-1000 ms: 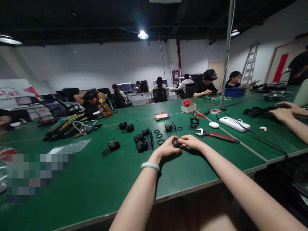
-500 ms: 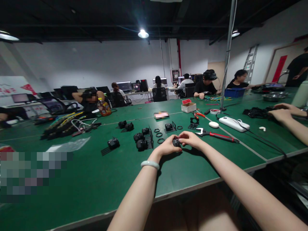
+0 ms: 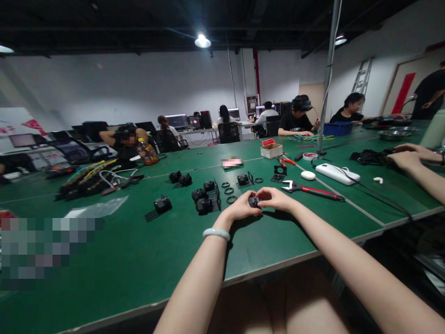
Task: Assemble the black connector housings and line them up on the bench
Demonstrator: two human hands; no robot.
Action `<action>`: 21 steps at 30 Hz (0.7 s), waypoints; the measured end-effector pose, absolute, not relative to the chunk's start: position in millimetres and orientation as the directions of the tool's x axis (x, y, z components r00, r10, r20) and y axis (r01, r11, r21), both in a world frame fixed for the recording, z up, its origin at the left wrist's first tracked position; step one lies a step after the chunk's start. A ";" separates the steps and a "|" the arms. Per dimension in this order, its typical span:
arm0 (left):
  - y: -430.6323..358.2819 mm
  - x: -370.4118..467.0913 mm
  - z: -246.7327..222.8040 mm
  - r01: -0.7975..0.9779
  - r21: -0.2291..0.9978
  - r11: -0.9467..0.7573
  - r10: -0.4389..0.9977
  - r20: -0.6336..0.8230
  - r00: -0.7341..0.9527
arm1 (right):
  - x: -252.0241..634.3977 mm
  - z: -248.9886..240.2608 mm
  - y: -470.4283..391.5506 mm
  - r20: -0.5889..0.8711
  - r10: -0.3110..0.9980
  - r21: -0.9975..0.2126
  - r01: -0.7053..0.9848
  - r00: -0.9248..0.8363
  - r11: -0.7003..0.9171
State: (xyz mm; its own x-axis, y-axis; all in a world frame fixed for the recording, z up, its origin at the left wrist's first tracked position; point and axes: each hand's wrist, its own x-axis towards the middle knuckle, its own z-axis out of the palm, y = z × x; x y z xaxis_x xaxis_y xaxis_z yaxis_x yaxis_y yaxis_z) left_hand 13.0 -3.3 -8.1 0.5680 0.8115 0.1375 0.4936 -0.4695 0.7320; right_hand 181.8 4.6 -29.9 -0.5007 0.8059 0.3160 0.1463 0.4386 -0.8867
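My left hand (image 3: 239, 210) and my right hand (image 3: 275, 199) meet over the green table (image 3: 146, 264), both closed around one small black connector part (image 3: 253, 202) held just above the surface. A pale bangle (image 3: 216, 233) circles my left wrist. Just left of my hands sit several black connector pieces (image 3: 204, 199) with a black bracket, and black rubber rings (image 3: 229, 191) lie beyond my fingers. One more black piece (image 3: 162, 204) rests farther left.
A red-handled adjustable wrench (image 3: 311, 190) lies right of my hands, near a white power strip (image 3: 337, 173), a white oval object (image 3: 308, 175) and a tape roll (image 3: 310, 156). A small cardboard box (image 3: 271, 150), cable bundles (image 3: 88, 178) and a clear bag (image 3: 97, 208) sit farther off. A co-worker's hands (image 3: 408, 156) rest at right.
My hands keep their hold on the black part, with only slight finger movement. The view has tilted a little, shifting everything slightly up and left.
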 end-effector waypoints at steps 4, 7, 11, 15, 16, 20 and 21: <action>-3.4 12.5 -7.0 0.516 0.727 -0.453 0.824 0.120 0.554 | 182.7 -33.7 8.2 0.298 0.820 -0.877 0.199 -0.488 0.437; -2.9 12.0 -7.3 0.508 0.737 -0.445 0.821 0.109 0.560 | 182.4 -35.2 9.7 0.296 0.821 -0.866 0.226 -0.488 0.447; -1.7 11.9 -8.4 0.494 0.748 -0.444 0.816 0.109 0.568 | 182.2 -33.4 8.2 0.307 0.817 -0.845 0.255 -0.488 0.470; 0.5 11.3 -11.2 0.483 0.754 -0.445 0.807 0.104 0.582 | 182.4 -32.0 6.7 0.293 0.821 -0.832 0.292 -0.490 0.472; 1.0 11.0 -12.0 0.483 0.751 -0.450 0.804 0.107 0.584 | 182.3 -32.2 6.9 0.286 0.823 -0.834 0.294 -0.491 0.466; 2.6 9.6 -14.0 0.481 0.739 -0.472 0.792 0.116 0.599 | 182.1 -34.2 8.8 0.266 0.827 -0.866 0.254 -0.496 0.431; 2.9 9.4 -14.4 0.482 0.734 -0.478 0.791 0.120 0.600 | 182.3 -34.3 9.0 0.272 0.823 -0.872 0.233 -0.498 0.429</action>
